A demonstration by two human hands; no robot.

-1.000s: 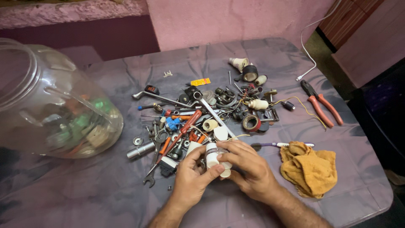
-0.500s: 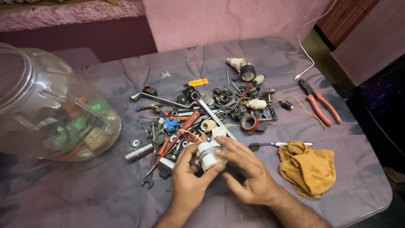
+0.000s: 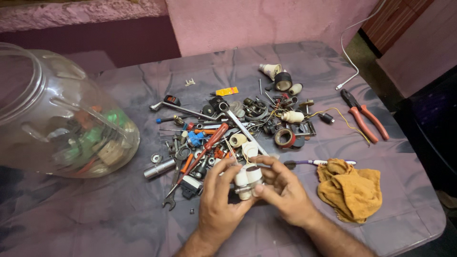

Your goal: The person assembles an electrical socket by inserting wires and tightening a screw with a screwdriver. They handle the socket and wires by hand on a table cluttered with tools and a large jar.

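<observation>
White fittings (image 3: 247, 180) between both hands' fingertips (palms inward)

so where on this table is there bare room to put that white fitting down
Bare cloth lies along the table's near edge left of the left hand, and at the far edge behind the yellow tag. Between jar, pliers and orange rag it is crowded with tools.

Both hands' fingers (image 3: 227, 177) pinch what looks like a white plastic fitting (image 3: 247, 180); beyond them lies a tool pile (image 3: 228, 133), an orange cloth (image 3: 352, 190) beside.
</observation>
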